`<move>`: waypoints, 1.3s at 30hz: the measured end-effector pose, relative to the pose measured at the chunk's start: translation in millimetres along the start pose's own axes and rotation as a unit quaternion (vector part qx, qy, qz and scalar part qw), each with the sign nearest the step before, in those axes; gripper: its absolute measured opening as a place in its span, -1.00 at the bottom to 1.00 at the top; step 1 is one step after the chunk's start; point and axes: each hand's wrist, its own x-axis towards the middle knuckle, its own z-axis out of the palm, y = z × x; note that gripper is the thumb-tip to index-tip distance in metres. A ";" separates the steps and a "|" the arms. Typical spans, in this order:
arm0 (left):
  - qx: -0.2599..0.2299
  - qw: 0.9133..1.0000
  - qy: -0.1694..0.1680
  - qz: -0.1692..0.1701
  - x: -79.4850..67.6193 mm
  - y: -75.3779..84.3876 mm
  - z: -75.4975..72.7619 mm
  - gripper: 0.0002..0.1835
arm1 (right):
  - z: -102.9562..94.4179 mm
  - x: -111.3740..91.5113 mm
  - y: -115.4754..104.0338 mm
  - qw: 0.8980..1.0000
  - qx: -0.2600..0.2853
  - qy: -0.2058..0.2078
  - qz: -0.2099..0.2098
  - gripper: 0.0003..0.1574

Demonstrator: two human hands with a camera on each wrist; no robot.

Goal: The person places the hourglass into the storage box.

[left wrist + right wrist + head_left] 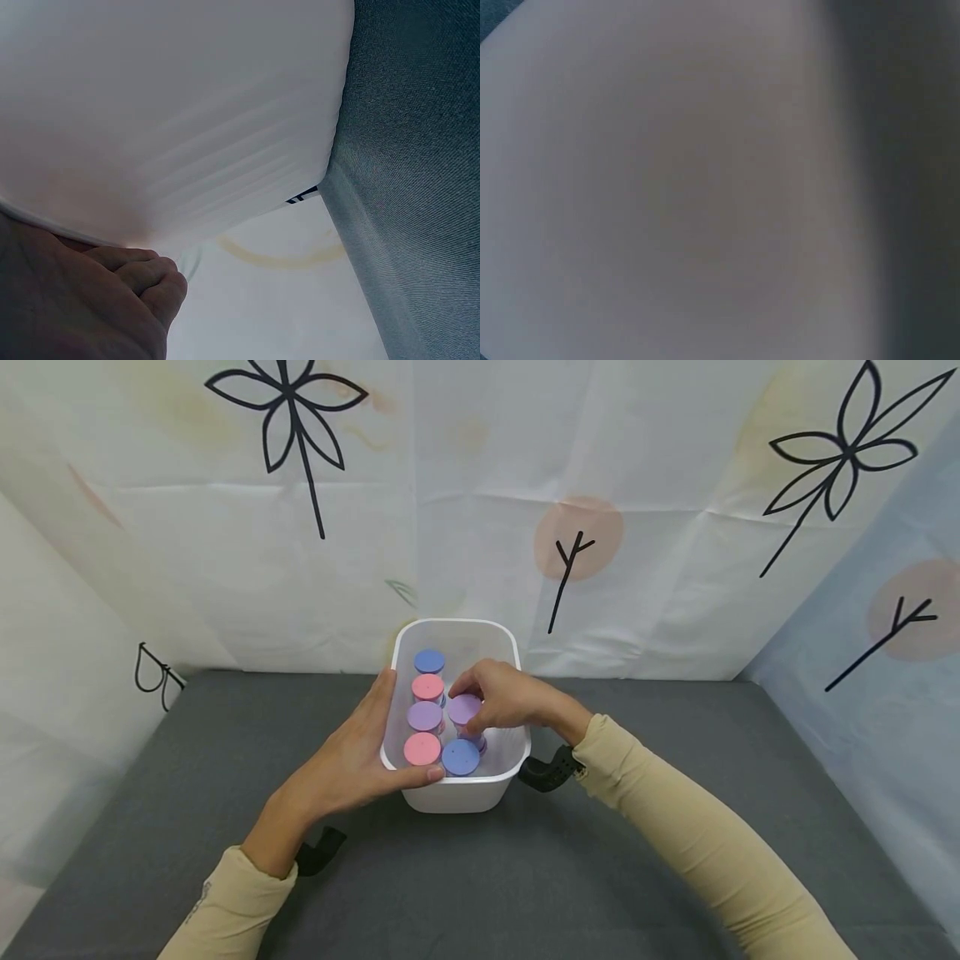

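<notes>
A white plastic bin (pixel 457 797) stands on the dark grey table and holds several small round tubs with coloured lids. My left hand (pixel 348 756) grips its left front corner, thumb along the front rim and fingers on the left side. In the left wrist view, the fingers (pixel 154 281) bend against the bin's pale wall (pixel 195 112). Inside the bin my right hand (pixel 506 697) pinches a purple-lidded tub (pixel 463 707) between thumb and fingers. Just in front of that tub is a blue-lidded tub (pixel 461 757). The right wrist view shows mostly a blurred pale surface close up.
Along the bin's left side stand a blue-lidded tub (pixel 429 660), two pink-lidded tubs and another purple-lidded tub (pixel 424 717). Behind the table (pixel 630 852) hangs a pale cloth backdrop (pixel 480 552) with drawn leaves. Similar cloth borders both sides.
</notes>
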 end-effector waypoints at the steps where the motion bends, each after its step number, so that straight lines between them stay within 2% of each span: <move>1: 0.001 1.000 0.000 0.000 -0.1 -0.1 0.0 0.42 | 0.5 0.1 -0.1 1.000 -0.003 0.001 0.001 -0.38; 11: -0.007 1.000 0.002 0.007 0.0 -1.3 0.3 0.42 | 5.3 1.1 -1.8 0.998 -0.049 0.018 0.020 -0.24; 23: -0.007 1.000 0.007 0.017 0.3 -1.8 -0.2 0.40 | 9.1 2.9 -2.8 0.996 -0.081 0.033 0.006 -0.43; 34: -0.001 1.000 0.008 0.013 0.8 -1.7 0.0 0.41 | 10.6 5.9 -1.0 0.995 -0.096 0.041 0.004 -0.43; 39: 0.001 1.000 0.004 0.011 0.3 -1.4 -0.4 0.42 | 10.7 4.7 -0.1 0.996 -0.081 0.041 0.001 -0.42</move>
